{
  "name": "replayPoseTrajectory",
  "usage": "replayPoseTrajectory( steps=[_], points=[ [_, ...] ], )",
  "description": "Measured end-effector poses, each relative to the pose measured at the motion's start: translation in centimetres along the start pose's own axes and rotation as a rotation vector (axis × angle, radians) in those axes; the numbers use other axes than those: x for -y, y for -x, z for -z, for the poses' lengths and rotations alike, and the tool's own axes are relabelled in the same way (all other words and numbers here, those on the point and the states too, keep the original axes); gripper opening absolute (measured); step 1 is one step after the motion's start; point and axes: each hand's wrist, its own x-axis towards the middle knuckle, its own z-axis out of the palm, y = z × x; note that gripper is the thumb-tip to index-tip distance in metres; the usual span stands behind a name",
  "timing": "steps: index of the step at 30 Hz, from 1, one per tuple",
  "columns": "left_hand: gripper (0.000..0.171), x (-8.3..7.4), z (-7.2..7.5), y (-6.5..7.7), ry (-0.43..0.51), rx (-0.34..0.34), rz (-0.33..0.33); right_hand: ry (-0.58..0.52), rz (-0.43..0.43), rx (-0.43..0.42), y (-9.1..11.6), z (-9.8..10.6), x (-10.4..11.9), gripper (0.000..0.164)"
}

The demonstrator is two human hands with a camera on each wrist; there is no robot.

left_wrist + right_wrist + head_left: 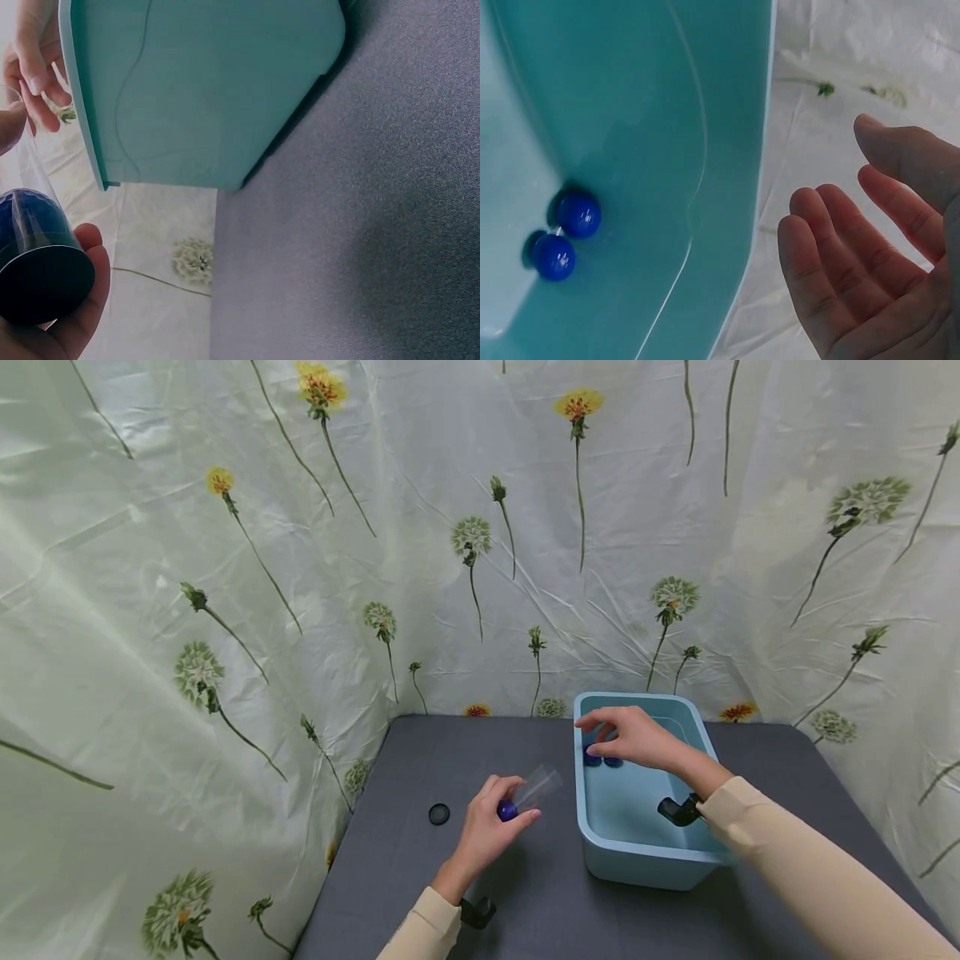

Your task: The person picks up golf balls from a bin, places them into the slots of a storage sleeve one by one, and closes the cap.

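Observation:
My left hand (491, 818) grips a clear plastic tube (538, 787), tilted toward the bin. Inside the tube, a blue ball (34, 217) sits by its black end (46, 285), with my fingers curled around that end. My right hand (633, 737) hovers over the left part of the light blue bin (645, 852), fingers loosely bent and holding nothing. Two shiny blue balls (579, 214) lie side by side on the bin's floor, against its wall. In the left wrist view, the right hand's fingers show beyond the tube.
A round black cap (438, 813) lies on the dark grey table (360, 893), left of my left hand. The bin stands on the table's right half. Behind the table hangs a pale curtain (420, 568) printed with dandelions.

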Motion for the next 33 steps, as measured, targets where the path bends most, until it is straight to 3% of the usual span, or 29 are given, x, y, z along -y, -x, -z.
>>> replayPoseTrajectory(
  steps=[17, 29, 33],
  points=[
    [0.047, 0.9, -0.3, 0.2, 0.017, 0.002, 0.005, 0.064, -0.127, 0.095, -2.9, 1.1, -6.1, 0.046],
    [0.049, 1.2, -0.4, 0.6, 0.026, 0.010, 0.027, 0.090, -0.290, 0.202, -3.6, -1.5, -9.6, 0.053],
    [0.048, 1.2, -0.5, 0.5, 0.036, 0.013, 0.042, 0.035, -0.357, 0.244, -3.3, -2.4, -10.1, 0.059]
  ],
)
